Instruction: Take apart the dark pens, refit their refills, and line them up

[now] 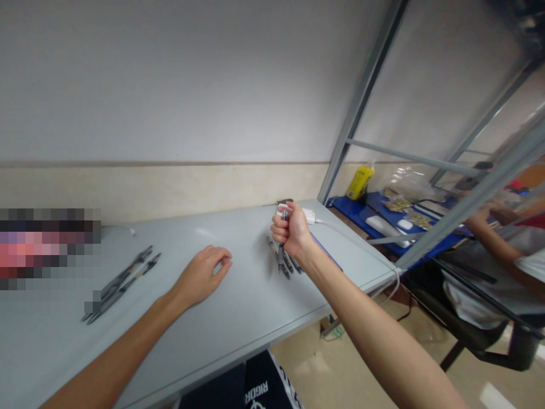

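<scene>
The right hand (290, 232) sits just right of the frame's centre, curled into a tight fist around a bundle of pens (283, 250). The pens stand upright in the fist, their tips poking out below it and touching or nearly touching the desk (238, 307); a couple of tops show above the fingers. One or two more dark pens lie on the desk just beside the fist, at its lower edge.

The left hand (203, 274) is left of centre, palm down on the desk, fingers loosely bent and slightly spread. It holds nothing and rests well apart from the right hand.

At the left of the frame, a second group of pens (123, 282) lies flat on the desk in a slanted row, near the left forearm but not touching it. A blurred, pixelated block covers the area above and beside them.

Behind the right fist, a white adapter (308, 215) lies near the desk's back edge, with a white cable (361, 241) running off toward the right and over the desk's edge.

At the right of the frame, past grey metal bars, another person's arm (496, 241) reaches over a blue mat (361, 213) that bears a yellow bottle (360, 180).
</scene>
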Available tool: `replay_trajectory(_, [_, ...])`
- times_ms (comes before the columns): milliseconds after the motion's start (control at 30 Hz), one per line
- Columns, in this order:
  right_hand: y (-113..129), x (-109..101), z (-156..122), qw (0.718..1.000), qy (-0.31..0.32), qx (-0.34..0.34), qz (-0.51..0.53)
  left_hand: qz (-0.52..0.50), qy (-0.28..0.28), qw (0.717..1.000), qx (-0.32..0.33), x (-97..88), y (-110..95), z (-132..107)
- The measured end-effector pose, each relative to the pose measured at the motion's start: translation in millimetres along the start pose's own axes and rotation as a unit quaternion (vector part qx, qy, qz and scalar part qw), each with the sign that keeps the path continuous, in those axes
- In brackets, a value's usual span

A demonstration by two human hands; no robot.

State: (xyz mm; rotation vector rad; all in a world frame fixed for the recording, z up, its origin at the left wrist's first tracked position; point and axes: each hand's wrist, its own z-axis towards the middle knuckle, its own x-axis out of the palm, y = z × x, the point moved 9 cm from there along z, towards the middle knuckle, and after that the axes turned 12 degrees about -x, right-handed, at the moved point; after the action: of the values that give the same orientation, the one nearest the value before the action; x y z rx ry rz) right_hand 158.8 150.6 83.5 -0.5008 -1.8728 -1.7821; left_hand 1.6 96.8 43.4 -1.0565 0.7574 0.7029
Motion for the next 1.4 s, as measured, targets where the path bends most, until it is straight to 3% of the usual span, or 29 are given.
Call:
replay_trajectory(167, [2, -4, 0, 1.0, -0.008, -0.019, -0.019, 0.051, -0.003, 0.999, 0.007, 1.2, 0, 1])
replay_trajectory(267, [-1, -7, 3, 0.998, -0.01, -0.03, -0.056, 0.113, -0.042, 0.993, -0.01, -5.4, 4, 1])
replay_trajectory(367, [-11, -14, 7, 0.985, -0.019, -0.05, -0.162, 0.205, -0.101, 0.971, -0.072, -21.5, 12, 2])
replay_trajectory(433, [-15, -16, 10, 0.957, -0.006, -0.092, -0.275, 0.27, -0.124, 0.947, -0.122, -33.5, 18, 1])
replay_trajectory(500, [-20, -11, 10, 0.899, 0.04, -0.133, -0.416, 0.323, -0.117, 0.927, -0.154, -41.8, 23, 0])
replay_trajectory(633, [-35, 9, 0, 0.716, 0.13, -0.217, -0.65, 0.373, -0.038, 0.911, -0.173, -44.4, 36, -2])
replay_trajectory(733, [-47, 15, -6, 0.602, 0.135, -0.243, -0.748, 0.389, -0.007, 0.9, -0.196, -50.3, 45, -6])
replay_trajectory(833, [-53, 14, -7, 0.509, 0.125, -0.259, -0.812, 0.394, -0.003, 0.89, -0.23, -61.0, 50, -9])
replay_trajectory(900, [-54, 11, -6, 0.469, 0.12, -0.262, -0.835, 0.391, 0.007, 0.884, -0.257, -66.0, 54, -11])
replay_trajectory(1000, [-49, 0, -1, 0.445, 0.11, -0.252, -0.852, 0.378, 0.01, 0.88, -0.287, -70.8, 59, -13])
replay_trajectory(1200, [-34, -6, 0, 0.433, 0.105, -0.243, -0.861, 0.343, 0.016, 0.879, -0.33, -71.5, 72, -14])
replay_trajectory(1300, [-37, 7, -16, 0.467, 0.114, -0.245, -0.842, 0.339, 0.022, 0.874, -0.346, -71.2, 79, -15])
replay_trajectory(1400, [-60, 40, -51, 0.513, 0.204, -0.293, -0.781, 0.346, 0.018, 0.873, -0.343, -72.0, 81, -15])
